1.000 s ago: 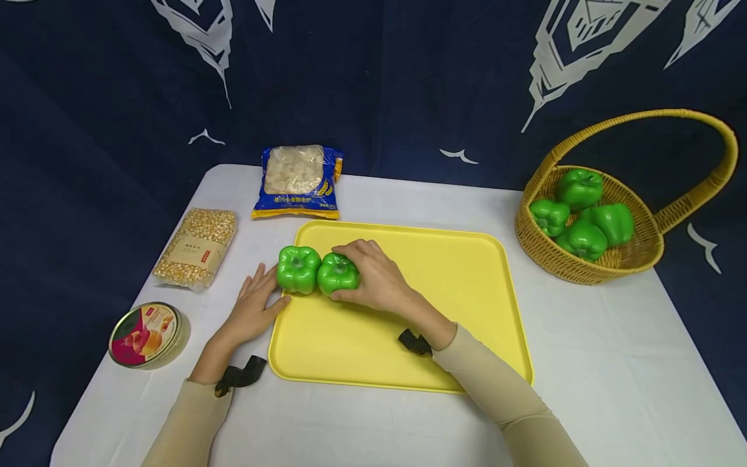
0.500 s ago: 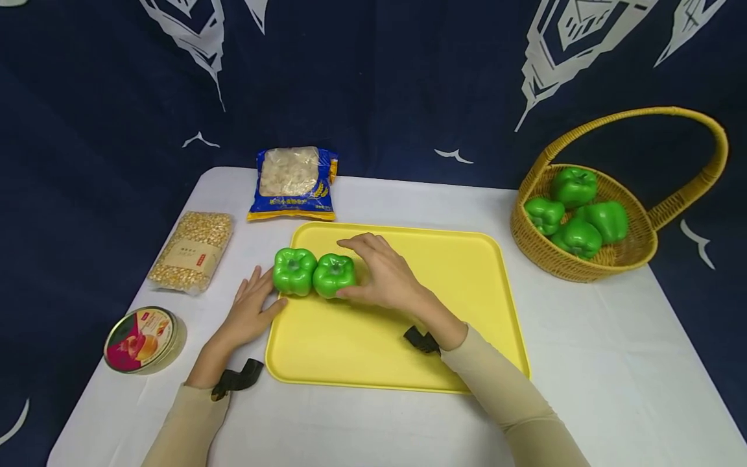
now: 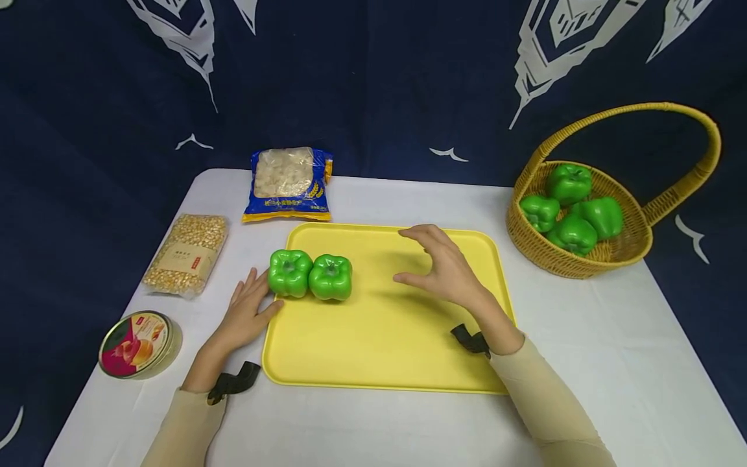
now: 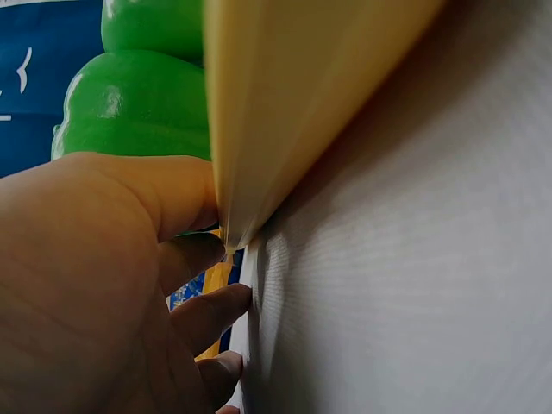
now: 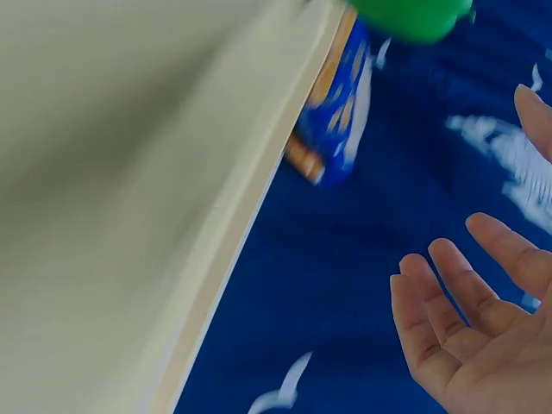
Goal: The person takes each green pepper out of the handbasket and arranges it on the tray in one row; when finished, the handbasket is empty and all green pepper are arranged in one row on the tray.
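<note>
Side by side at the left end of the yellow tray [image 3: 373,353] stand two green bell peppers, the left pepper [image 3: 290,274] right at the rim and the right pepper [image 3: 331,277] against it. My left hand [image 3: 246,314] lies with fingers spread at the tray's left edge; in the left wrist view its thumb [image 4: 185,190] touches the tray's side, close under the peppers. Over the tray's right half hovers my right hand [image 3: 446,269], thumb and fingers apart, nothing between them. The right wrist view [image 5: 483,336] shows its fingers loosely bent and holding nothing.
A wicker basket [image 3: 539,250] with a tall handle holds several green peppers at the back right. Behind the tray lies a blue-and-yellow bag [image 3: 287,185]. To the left are a packet of corn kernels [image 3: 187,255] and a round can [image 3: 140,344] on the white tablecloth [image 3: 607,344].
My right hand has let go of the right pepper and moved right across the tray. The left hand stays at the tray's left edge, and the peppers keep their places.
</note>
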A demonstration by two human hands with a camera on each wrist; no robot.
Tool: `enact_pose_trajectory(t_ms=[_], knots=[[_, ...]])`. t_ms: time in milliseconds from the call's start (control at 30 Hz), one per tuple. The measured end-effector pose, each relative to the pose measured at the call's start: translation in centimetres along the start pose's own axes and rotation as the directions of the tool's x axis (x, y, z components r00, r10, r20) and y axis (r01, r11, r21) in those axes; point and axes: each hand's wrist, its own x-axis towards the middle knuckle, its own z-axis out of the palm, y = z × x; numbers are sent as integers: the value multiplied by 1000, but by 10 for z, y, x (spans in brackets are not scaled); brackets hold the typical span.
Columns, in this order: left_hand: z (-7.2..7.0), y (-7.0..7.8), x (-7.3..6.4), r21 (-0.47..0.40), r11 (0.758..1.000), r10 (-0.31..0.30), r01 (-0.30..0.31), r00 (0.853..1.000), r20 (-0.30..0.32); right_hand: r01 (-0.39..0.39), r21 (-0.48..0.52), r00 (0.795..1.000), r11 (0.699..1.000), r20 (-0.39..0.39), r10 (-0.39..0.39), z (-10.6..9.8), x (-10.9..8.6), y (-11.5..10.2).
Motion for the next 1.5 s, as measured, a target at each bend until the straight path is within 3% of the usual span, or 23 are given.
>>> enact_pose_trajectory(t_ms=[167, 333, 533, 700, 800, 933, 1233, 1500], knots=[[-1, 0, -1, -1, 1000, -5, 5, 1000, -3, -65, -23, 990, 998, -123, 61, -29, -21, 38], [-1, 1, -1, -12, 1000, -6, 6, 1000, -3, -185, -66, 951, 980, -262, 162, -64, -44, 73], [-2, 0, -2, -18, 1000, -9, 9, 1000, -4, -315, -102, 872, 943, -424, 246, -106, -67, 101], [-2, 0, -1, -17, 1000, -5, 5, 1000, -5, -458, -106, 791, 883, -502, 350, -132, -81, 118], [-2, 0, -1, -16, 1000, -2, 2, 1000, -6, -518, -93, 753, 850, -521, 402, -141, -86, 127], [-1, 0, -1, -17, 1000, 1, -2, 1000, -10, -556, -91, 721, 826, -548, 425, -147, -87, 137], [2, -1, -1, -24, 1000, 8, -9, 1000, -19, -632, -35, 663, 774, -541, 517, -153, -86, 151], [1, 1, -1, -17, 1000, 8, -8, 1000, -16, -686, 13, 633, 728, -483, 605, -155, -86, 158]])
